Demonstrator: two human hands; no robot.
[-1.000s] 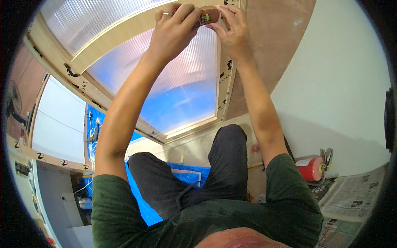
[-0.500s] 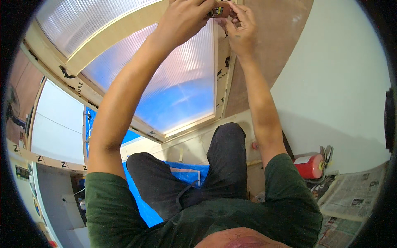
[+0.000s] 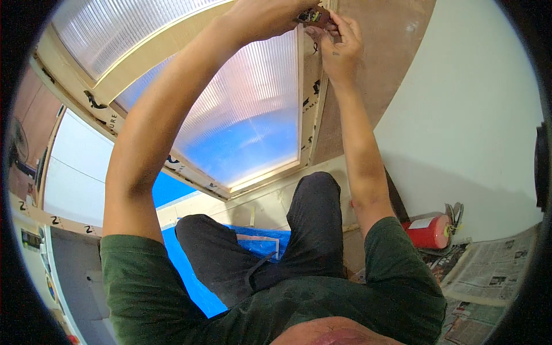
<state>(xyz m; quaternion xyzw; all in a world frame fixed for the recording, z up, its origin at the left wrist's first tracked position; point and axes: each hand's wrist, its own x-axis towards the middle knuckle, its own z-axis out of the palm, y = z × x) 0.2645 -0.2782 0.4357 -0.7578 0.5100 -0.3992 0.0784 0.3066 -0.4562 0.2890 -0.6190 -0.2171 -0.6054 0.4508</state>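
Note:
A small reddish-brown piece with a dark and yellow printed patch (image 3: 315, 16) is held up at the top of the view; its exact kind I cannot make out. My left hand (image 3: 279, 14) grips its left end, partly cut off by the upper edge. The thumb and fingers of my right hand (image 3: 342, 53) are closed at its right end. Both hands are above the right side of a pale wooden frame (image 3: 310, 115), which holds ribbed translucent panels (image 3: 247, 109).
My bent knees (image 3: 316, 201) are below the frame, over blue sheeting (image 3: 198, 287). On the right, a red fire extinguisher (image 3: 428, 232) stands by a white wall (image 3: 466, 115), with newspapers (image 3: 489, 270) nearby. A brown board (image 3: 379, 63) is behind my right hand.
My left arm has swung outward and its hand has shifted up and right. The small piece has tilted and moved slightly right, and my right hand has moved slightly right and down.

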